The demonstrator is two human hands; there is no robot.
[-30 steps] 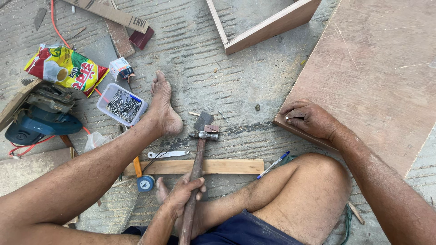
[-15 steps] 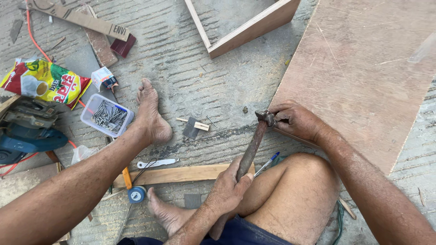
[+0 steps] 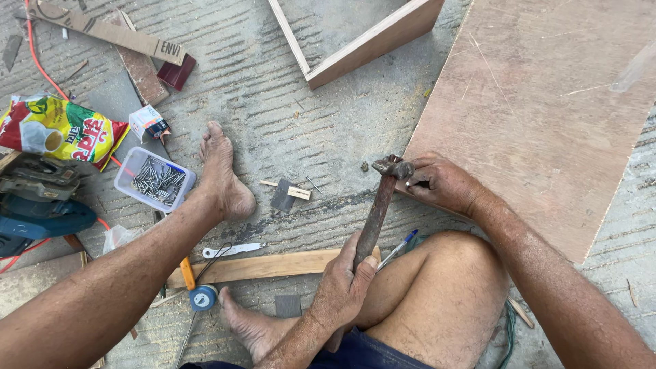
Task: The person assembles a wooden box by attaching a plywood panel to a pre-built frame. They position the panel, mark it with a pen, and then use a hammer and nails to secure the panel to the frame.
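**Rusty steel poised over the plywood edge**

Rust-brown and worn, the old claw hammer with its dark wooden handle sits in the left hand, fingers wrapped tight around the lower handle, its head up level with the right hand. That right hand rests on the near corner of the large reddish-brown plywood sheet, fingers pinched together around something thin and pale, most likely a nail, though it is too small to be sure. The hammer head hangs right beside those fingertips, almost touching. This looks like the setting step: fastener held in place, tool lined up. The next move would call for a short, light tap that keeps clear of the pinching fingers, with the sheet held steady on the concrete floor.

Off to the left, a clear rectangular plastic tub of grey nails sits just beside the bare foot. Further left lies a crumpled foil pouch in red, yellow and green, flat on the floor. Between pouch and tub stands a small white carton with red and blue print. Up top left, a long strip of brown cardboard with dark lettering lies at a slant.
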